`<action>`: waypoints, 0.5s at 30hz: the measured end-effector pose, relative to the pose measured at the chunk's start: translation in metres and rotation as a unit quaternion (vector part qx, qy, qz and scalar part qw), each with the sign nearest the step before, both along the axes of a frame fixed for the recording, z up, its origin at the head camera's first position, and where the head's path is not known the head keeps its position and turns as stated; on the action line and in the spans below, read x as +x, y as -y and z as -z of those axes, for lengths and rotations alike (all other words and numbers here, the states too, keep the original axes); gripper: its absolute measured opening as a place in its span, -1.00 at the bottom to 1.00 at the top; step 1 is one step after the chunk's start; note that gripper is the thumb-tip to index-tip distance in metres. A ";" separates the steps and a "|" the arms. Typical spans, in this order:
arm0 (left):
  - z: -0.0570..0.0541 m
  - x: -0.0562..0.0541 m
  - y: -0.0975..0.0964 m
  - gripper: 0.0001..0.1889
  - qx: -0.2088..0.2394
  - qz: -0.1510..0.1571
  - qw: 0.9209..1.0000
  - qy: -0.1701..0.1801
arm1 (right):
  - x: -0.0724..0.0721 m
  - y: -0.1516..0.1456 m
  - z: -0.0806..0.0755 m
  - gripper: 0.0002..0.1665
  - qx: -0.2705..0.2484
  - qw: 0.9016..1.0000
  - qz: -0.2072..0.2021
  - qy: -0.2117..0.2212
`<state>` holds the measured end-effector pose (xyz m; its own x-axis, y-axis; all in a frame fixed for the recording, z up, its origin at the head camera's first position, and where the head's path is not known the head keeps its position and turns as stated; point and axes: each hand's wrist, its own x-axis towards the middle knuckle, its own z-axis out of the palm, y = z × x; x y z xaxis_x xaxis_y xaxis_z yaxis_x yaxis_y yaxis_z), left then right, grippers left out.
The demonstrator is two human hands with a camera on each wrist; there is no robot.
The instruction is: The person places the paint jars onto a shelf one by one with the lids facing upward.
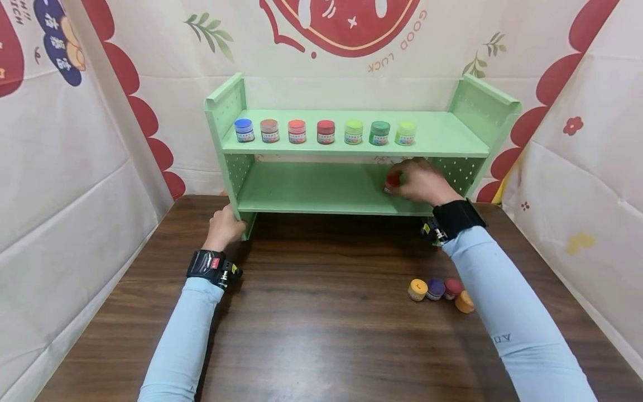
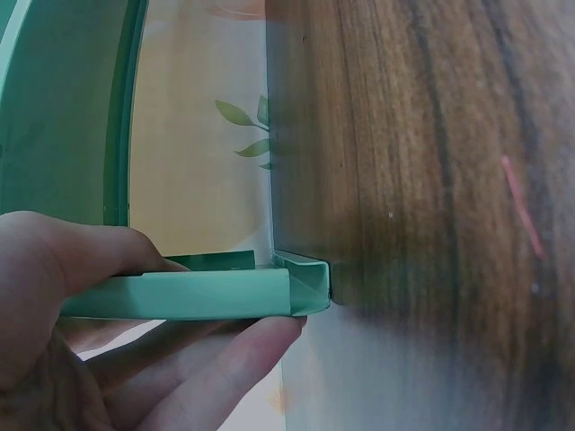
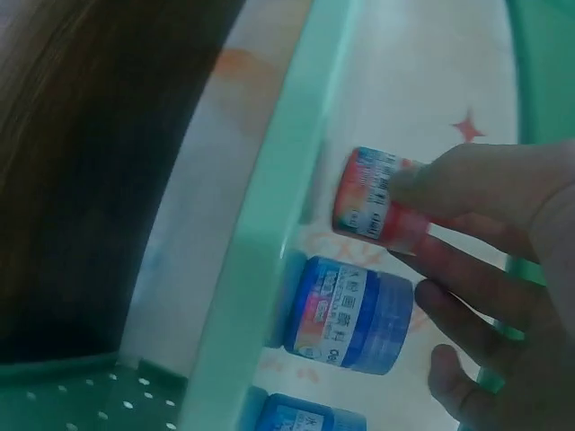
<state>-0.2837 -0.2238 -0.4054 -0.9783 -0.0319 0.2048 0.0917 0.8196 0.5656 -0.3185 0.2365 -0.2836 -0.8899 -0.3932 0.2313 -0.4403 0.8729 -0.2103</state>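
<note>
left hand (image 1: pixel 223 228): pinching side edge (image 2: pixel 207 294) of pale-green two-tier shelf (image 1: pixel 301 187)
right hand (image 1: pixel 422 181): pinching small red cylindrical jar (image 3: pixel 364 193) near blue cylindrical jar (image 3: pixel 337 314)

The shelf (image 1: pixel 306 187) is mint green with dotted sides (image 1: pixel 240 173). Upper jars (image 1: pixel 325 132) run blue, dusty pink, coral, red, lime, green, lime; the held jar (image 3: pixel 364 193) is red; front jars (image 1: pixel 435 289) yellow, purple, crimson, orange. Sleeves (image 1: pixel 186 340) are pale blue, the table (image 1: pixel 301 312) streaked brown, the cloth (image 1: pixel 166 50) cream, red-scalloped.
</note>
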 end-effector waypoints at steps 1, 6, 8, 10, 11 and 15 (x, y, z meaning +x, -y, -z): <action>0.000 0.000 0.000 -0.86 0.000 0.000 1.000 0.000 | -0.001 0.001 -0.002 -0.63 0.008 1.000 0.002 0.012; -0.001 0.000 0.000 -0.84 0.004 0.002 1.000 0.002 | -0.003 0.005 -0.010 -0.72 0.049 0.998 -0.009 0.035; -0.002 0.001 0.000 -0.84 0.004 0.001 1.000 0.000 | -0.004 0.007 -0.011 -0.77 0.057 0.998 -0.017 0.036; -0.002 0.001 0.001 -0.85 0.003 0.001 1.000 -0.001 | -0.004 0.008 -0.012 -0.79 0.060 0.997 -0.021 0.039; -0.002 0.001 0.001 -0.85 0.002 0.001 1.000 -0.002 | -0.004 0.009 -0.012 -0.80 0.060 0.997 -0.021 0.040; -0.001 0.002 0.002 -0.86 0.000 0.002 1.000 0.000 | -0.005 0.011 -0.012 -0.81 0.056 0.997 -0.016 0.050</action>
